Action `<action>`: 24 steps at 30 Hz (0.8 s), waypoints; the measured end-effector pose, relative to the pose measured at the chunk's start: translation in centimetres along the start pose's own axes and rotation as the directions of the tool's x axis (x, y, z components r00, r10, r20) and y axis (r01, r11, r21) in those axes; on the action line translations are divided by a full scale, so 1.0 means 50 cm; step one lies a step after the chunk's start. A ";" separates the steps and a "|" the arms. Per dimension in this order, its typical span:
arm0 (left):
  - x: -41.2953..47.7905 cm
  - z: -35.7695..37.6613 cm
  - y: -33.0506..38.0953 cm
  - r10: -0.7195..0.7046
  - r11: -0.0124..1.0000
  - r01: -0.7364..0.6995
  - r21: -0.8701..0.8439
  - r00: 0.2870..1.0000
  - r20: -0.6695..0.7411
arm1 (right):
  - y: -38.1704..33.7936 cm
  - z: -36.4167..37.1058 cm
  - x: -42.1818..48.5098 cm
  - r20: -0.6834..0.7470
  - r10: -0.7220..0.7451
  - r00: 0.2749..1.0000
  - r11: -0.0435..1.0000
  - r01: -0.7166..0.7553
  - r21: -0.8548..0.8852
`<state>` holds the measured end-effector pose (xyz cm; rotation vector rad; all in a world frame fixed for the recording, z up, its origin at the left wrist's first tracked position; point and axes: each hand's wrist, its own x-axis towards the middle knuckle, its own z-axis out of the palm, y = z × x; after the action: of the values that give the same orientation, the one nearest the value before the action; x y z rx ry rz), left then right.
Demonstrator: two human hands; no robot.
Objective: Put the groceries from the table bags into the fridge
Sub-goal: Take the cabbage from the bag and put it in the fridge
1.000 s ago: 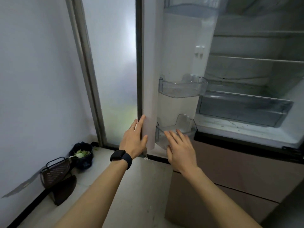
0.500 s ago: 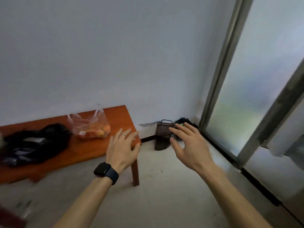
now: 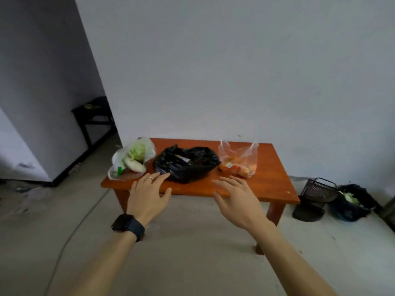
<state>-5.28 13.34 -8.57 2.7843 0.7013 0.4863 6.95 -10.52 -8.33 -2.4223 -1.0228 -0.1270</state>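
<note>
Bags lie on the low table (image 3: pixel 273 184): greens bag (image 3: pixel 132 159), black bag (image 3: pixel 186 165), fruit bag (image 3: pixel 239 161). Film looks thin and slack; gather each by its neck, support beneath. Left hand (image 3: pixel 147 195) and right hand (image 3: pixel 237 201) hover spread, empty.

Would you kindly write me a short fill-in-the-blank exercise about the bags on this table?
The wooden table holds ____ bags.
The black plastic bag lies ____ the bag of greens and the clear bag of fruit.
The smartwatch sits on the ____ wrist.
The left hand and right hand hold ____.
Missing words: three; between; left; nothing.
</note>
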 end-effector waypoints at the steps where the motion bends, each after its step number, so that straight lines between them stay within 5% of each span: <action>1: 0.011 -0.023 -0.117 -0.047 0.999 0.047 0.001 0.999 0.020 | -0.092 0.070 0.045 0.021 -0.024 0.999 1.000 0.024 0.017; 13: 0.092 -0.043 -0.399 -0.070 0.997 0.075 -0.027 0.989 0.132 | -0.288 0.288 0.165 0.139 0.017 0.990 0.999 -0.023 0.046; 24: 0.337 0.046 -0.618 -0.031 0.998 0.041 -0.047 0.980 0.195 | -0.350 0.510 0.470 0.223 0.011 0.975 0.998 -0.025 0.059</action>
<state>-3.30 47.90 -15.47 2.7180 0.6839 0.2182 8.86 27.30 -16.85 -2.4284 -1.0839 0.1840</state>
